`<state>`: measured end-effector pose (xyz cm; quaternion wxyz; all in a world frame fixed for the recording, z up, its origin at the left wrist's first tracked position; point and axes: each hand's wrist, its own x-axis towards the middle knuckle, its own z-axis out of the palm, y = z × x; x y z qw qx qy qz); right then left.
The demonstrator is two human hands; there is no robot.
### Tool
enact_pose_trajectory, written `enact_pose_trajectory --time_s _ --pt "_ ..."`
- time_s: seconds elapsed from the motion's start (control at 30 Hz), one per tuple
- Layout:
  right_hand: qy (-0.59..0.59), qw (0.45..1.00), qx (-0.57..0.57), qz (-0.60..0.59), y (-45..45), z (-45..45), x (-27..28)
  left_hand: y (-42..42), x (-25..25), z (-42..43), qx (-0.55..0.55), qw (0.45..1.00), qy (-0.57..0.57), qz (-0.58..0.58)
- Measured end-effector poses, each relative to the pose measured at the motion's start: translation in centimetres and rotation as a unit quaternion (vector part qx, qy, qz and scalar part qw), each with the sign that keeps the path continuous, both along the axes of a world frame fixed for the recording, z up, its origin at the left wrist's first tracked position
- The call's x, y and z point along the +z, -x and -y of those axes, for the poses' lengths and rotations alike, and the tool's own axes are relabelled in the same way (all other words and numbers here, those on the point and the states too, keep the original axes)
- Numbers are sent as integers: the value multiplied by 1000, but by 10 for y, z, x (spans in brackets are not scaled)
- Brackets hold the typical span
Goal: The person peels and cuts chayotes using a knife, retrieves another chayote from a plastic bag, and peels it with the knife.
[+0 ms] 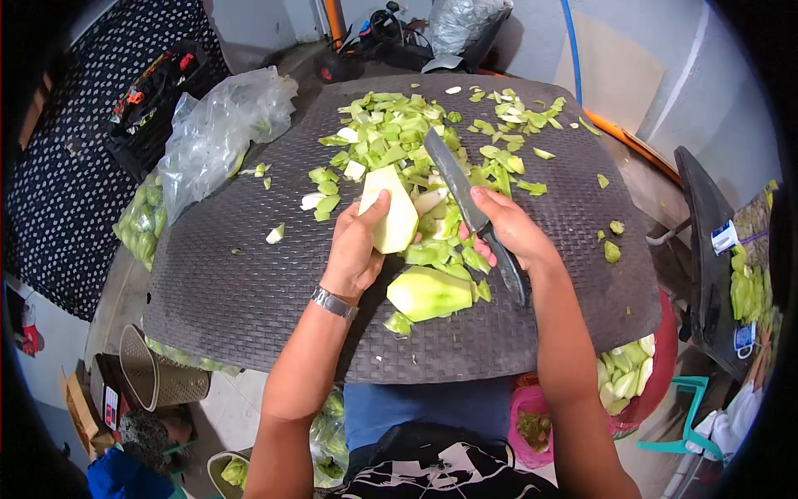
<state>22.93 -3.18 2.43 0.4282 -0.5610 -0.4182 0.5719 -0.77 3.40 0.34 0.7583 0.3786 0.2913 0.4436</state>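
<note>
Dark woven table [249, 283]: rounded near edge toward you; its texture should slow sliding pieces.
Knife [464, 200]: your right grip [513, 229] is closed around the handle, blade angled toward the far edge; stiff, best held by the handle alone.
Held vegetable [391, 212]: your left grip [356, 249] clasps it over the table's middle; probably firm, fairly light, slick where pared, so hold its sides.
Resting vegetable [424, 293]: nearer the near edge, likely equally firm; take it across its width.
Peelings [391, 137]: heaped toward the far edge, probably light and easily pinched.
</note>
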Motion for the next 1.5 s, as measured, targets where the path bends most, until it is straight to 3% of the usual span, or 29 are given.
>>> enact_pose_trajectory --time_s 0.1,0.33,0.43,0.53,0.63,0.73,0.83,0.93,1.17,1.23,1.27,1.33,1.37,1.5 --pt "6 1000 3 -5 -1 -1 1 3 0 -4 -13 999 35 3" --pt "3 1000 16 -21 -2 -5 -8 -3 -8 3 38 996 -79 -16" --pt "1 1000 21 -22 -2 -3 -8 -1 -3 1 0 1000 -26 -8" --pt "-5 1000 25 -16 -2 -3 -8 -6 9 11 34 998 37 45" --pt "-7 1000 29 -9 -1 -2 -6 1 -1 1 -28 998 49 42" --pt "-3 1000 22 5 0 -1 -4 3 -8 2 -10 999 -38 7" --pt "6 1000 10 -5 0 -1 -3 3 -15 1 -7 998 -38 50" --pt "-4 1000 15 -8 -1 -3 -8 7 -6 4 -37 983 21 178" --pt "-41 996 27 71 10 5 9 5 -1 0 -6 992 90 91" --pt "-75 986 19 147 16 8 8 4 -1 1 24 992 85 87" --pt "-179 952 -12 246 19 7 2 4 0 1 39 992 82 85" --pt "-373 822 -73 424 35 9 -4 5 0 0 33 994 76 73" --pt "-327 847 -65 414 37 15 -1 6 1 0 31 995 73 68" --pt "-396 820 -87 405 44 17 1 5 11 7 -5 996 55 69"
